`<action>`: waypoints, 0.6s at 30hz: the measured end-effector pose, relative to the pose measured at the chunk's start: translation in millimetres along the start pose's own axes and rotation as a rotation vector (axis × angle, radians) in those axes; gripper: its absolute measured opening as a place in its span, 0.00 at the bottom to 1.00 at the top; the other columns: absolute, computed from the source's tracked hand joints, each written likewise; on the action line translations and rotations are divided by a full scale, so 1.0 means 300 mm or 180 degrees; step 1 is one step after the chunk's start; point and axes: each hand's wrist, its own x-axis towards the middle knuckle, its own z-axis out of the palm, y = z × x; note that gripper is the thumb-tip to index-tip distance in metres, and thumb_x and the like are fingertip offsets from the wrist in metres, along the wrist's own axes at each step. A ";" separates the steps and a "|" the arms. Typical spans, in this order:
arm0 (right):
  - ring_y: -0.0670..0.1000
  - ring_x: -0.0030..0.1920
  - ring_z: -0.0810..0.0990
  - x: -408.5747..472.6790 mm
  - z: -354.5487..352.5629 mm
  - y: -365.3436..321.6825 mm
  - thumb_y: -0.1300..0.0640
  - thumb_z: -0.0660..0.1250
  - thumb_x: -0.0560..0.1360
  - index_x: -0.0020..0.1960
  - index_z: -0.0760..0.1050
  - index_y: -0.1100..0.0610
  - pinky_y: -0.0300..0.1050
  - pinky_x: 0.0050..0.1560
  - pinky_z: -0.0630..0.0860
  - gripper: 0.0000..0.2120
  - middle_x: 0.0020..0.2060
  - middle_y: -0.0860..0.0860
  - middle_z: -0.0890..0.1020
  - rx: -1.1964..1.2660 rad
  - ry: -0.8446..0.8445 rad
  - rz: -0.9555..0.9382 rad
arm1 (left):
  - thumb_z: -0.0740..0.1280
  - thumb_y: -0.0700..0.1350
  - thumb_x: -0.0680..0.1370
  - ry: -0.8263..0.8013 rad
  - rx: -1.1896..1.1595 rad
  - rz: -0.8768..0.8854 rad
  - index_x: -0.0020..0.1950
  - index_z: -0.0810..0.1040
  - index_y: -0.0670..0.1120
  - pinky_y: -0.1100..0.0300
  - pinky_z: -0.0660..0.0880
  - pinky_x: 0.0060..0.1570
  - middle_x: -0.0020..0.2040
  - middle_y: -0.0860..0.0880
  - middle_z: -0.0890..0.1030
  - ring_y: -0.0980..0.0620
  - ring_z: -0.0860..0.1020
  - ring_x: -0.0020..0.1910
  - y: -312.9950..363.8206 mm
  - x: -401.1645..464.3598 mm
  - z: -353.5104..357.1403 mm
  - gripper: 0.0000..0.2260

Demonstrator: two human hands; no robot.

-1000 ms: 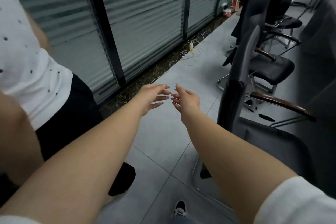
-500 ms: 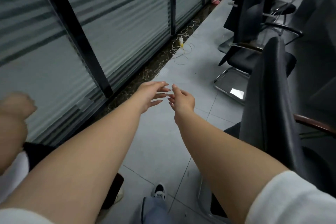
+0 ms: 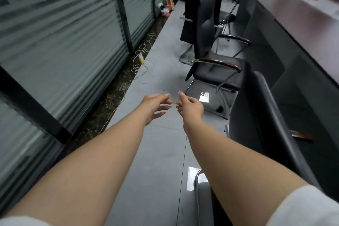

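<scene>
Loosely, left hand [image 3: 156, 105] and right hand [image 3: 190, 107] hang released over glossy grey floor tiles [image 3: 161, 152].

Both bare arms reach forward, left hand [image 3: 155, 105] and right hand [image 3: 190, 107] with loosely spread fingers, fingertips nearly meeting.

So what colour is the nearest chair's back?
Black; the chair back shows best in the head view.

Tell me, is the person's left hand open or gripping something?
Open. The left hand hangs over the floor with its fingers spread and loosely extended; nothing shows between them.
</scene>
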 end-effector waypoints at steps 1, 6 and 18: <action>0.47 0.37 0.76 0.038 0.007 -0.032 0.50 0.67 0.75 0.44 0.74 0.57 0.46 0.51 0.75 0.10 0.33 0.49 0.78 0.0013 0.0004 -0.0050 | 0.64 0.47 0.77 -0.0022 -0.0028 0.0051 0.49 0.78 0.47 0.61 0.74 0.46 0.42 0.51 0.81 0.54 0.79 0.42 0.037 0.030 0.012 0.06; 0.49 0.35 0.75 0.145 0.043 -0.138 0.50 0.68 0.74 0.41 0.76 0.57 0.46 0.46 0.73 0.10 0.32 0.49 0.78 0.0132 0.0011 -0.0301 | 0.65 0.47 0.77 -0.0222 0.0015 0.0302 0.44 0.79 0.48 0.61 0.74 0.44 0.42 0.50 0.81 0.52 0.79 0.44 0.170 0.132 0.064 0.05; 0.46 0.32 0.73 0.417 0.074 -0.301 0.55 0.66 0.76 0.36 0.74 0.57 0.39 0.41 0.73 0.11 0.30 0.49 0.76 0.0690 0.0655 -0.0402 | 0.64 0.47 0.78 -0.0918 0.0342 0.0326 0.42 0.78 0.49 0.64 0.71 0.39 0.32 0.56 0.81 0.58 0.78 0.36 0.367 0.495 0.185 0.07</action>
